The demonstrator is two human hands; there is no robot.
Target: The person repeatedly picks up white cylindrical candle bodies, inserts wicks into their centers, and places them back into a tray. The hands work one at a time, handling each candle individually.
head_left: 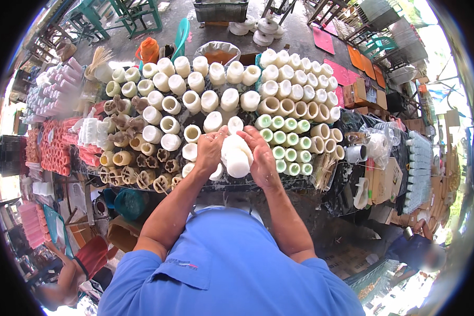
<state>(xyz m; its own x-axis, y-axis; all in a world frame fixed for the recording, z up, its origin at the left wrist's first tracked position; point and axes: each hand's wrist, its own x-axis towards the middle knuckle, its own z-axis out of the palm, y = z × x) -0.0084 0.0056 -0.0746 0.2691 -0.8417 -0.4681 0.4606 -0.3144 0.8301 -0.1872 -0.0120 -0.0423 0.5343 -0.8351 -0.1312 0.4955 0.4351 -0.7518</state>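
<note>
A white wax cylinder [238, 162], irregular around its upper part, is held between my two hands above the near edge of the table. My left hand [210, 151] is closed at its left side, thumb and fingers bent near the top. My right hand [263, 160] wraps the right side, its fingers reaching over the upper part. Just beyond my fingers stand a small white wax piece [235, 124] and a white wax cup [213, 121]. Rows of pale hollow wax cylinders [229, 99] fill the table behind.
Green-lined wax cups [290, 139] stand right of my hands, brown flower-shaped wax shells [145, 162] to the left. Pink wax pieces [55, 145] lie farther left. A white sack [217, 51] stands beyond the table. Two people are at work, at lower left [89, 260] and lower right [413, 250].
</note>
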